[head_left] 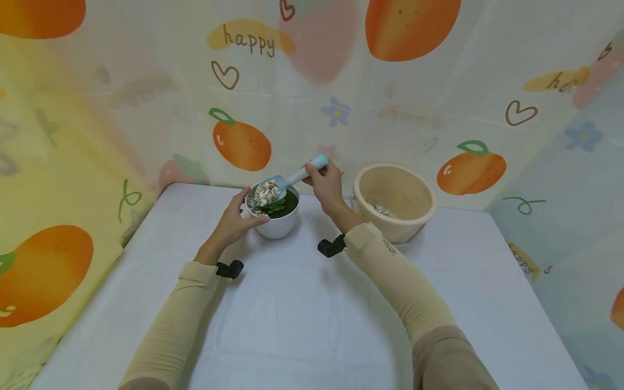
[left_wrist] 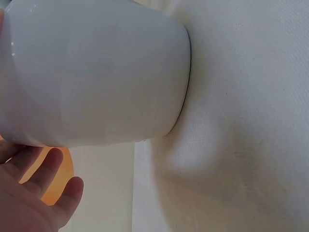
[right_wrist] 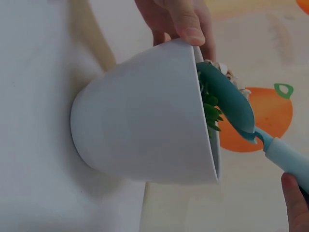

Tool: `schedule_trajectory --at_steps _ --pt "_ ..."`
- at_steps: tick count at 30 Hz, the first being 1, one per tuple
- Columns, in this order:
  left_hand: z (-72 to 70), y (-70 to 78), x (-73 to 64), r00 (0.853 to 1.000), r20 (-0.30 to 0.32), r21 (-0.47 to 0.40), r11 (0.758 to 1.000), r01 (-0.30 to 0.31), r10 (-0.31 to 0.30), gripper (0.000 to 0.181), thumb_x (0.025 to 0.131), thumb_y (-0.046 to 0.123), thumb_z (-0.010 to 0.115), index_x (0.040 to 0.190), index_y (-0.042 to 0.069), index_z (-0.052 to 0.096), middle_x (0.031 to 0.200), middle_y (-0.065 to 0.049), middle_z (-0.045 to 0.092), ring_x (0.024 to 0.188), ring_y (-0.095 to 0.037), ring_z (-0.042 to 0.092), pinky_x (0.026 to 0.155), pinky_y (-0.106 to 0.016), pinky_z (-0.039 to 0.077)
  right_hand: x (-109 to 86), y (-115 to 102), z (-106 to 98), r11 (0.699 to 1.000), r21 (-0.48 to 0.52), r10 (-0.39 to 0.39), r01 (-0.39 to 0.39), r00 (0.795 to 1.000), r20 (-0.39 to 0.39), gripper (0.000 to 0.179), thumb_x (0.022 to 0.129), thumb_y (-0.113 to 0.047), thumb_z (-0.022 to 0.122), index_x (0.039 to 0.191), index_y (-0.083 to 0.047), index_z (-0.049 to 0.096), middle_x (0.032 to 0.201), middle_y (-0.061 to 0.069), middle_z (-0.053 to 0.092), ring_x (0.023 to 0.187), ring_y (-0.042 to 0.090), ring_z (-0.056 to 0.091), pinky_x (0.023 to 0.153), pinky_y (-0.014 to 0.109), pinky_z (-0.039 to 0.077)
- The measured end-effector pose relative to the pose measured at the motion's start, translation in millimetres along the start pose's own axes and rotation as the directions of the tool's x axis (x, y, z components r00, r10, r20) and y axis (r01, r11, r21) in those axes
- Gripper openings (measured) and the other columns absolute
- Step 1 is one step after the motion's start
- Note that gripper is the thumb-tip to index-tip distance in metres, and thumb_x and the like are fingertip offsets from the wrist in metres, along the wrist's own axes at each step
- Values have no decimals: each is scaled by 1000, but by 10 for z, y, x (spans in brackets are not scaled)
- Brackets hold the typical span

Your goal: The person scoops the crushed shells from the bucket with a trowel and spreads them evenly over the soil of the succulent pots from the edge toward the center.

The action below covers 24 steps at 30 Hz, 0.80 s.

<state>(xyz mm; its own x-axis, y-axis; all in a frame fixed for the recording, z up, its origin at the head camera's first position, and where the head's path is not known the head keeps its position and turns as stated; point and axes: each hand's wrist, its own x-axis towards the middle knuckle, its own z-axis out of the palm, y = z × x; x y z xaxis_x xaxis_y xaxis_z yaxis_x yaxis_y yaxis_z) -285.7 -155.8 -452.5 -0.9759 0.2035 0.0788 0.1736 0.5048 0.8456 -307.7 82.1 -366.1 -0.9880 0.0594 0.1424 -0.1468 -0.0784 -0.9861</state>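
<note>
A white pot (head_left: pixel 275 229) stands upright on the table, with a green succulent (right_wrist: pixel 211 112) and a dark green surface inside. My left hand (head_left: pixel 232 223) holds it at the left side, the thumb at its rim. In the left wrist view, fingers of that hand (left_wrist: pixel 36 193) spread along the pot's wall. My right hand (head_left: pixel 327 187) grips the pale blue handle of a small trowel (head_left: pixel 296 177). Its teal blade (right_wrist: pixel 231 99) slants over the pot's mouth, above the succulent, loaded with whitish stones (head_left: pixel 267 193). More pale stones show inside the pot's left side.
To the right of my right hand stands a larger beige pot (head_left: pixel 400 232) with some pale gravel (head_left: pixel 379 208) at its bottom. A white cloth covers the table (head_left: pixel 292 303). Behind it hangs a printed backdrop (head_left: pixel 312 124) with oranges and hearts. Black devices sit at both wrists.
</note>
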Motion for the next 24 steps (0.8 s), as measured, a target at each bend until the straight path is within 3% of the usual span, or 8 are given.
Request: schedule_trajectory --at_steps 4,8,13,19,24 --pt "15 -6 -4 1000 -6 9 1000 14 -14 103 81 42 77 156 7 15 160 -18 22 146 -37 24 117 -56 26 5 35 -6 999 33 16 -15 999 -48 19 97 -10 59 110 3 55 111 22 64 101 30 67 89 34 57" --pt "7 23 -25 999 -8 18 999 32 -32 105 80 45 77 157 8 15 160 -18 21 147 -37 22 118 -58 24 -10 32 25 1000 17 -18 19 997 -70 18 96 -10 61 107 4 56 110 25 65 92 26 67 86 32 58" --pt "-33 34 15 1000 8 14 1000 17 -17 107 78 40 79 156 7 14 160 -20 19 148 -38 21 117 -60 22 -35 19 97 996 -36 -81 79 995 -56 21 95 -11 63 106 5 54 107 26 66 98 34 69 84 31 59" --pt "-35 -21 80 997 62 -53 998 43 -40 109 78 38 81 158 14 10 163 -13 13 148 -36 20 118 -58 24 -48 63 137 994 -67 -88 82 993 -83 24 94 -13 64 106 6 55 99 19 66 98 35 69 80 29 59" --pt "-2 -28 93 998 53 -65 997 31 -27 108 78 37 80 158 14 10 163 -13 14 147 -36 22 117 -57 25 -41 58 131 993 -72 -102 96 991 -84 24 94 -13 64 104 6 54 100 22 65 100 36 69 81 29 59"
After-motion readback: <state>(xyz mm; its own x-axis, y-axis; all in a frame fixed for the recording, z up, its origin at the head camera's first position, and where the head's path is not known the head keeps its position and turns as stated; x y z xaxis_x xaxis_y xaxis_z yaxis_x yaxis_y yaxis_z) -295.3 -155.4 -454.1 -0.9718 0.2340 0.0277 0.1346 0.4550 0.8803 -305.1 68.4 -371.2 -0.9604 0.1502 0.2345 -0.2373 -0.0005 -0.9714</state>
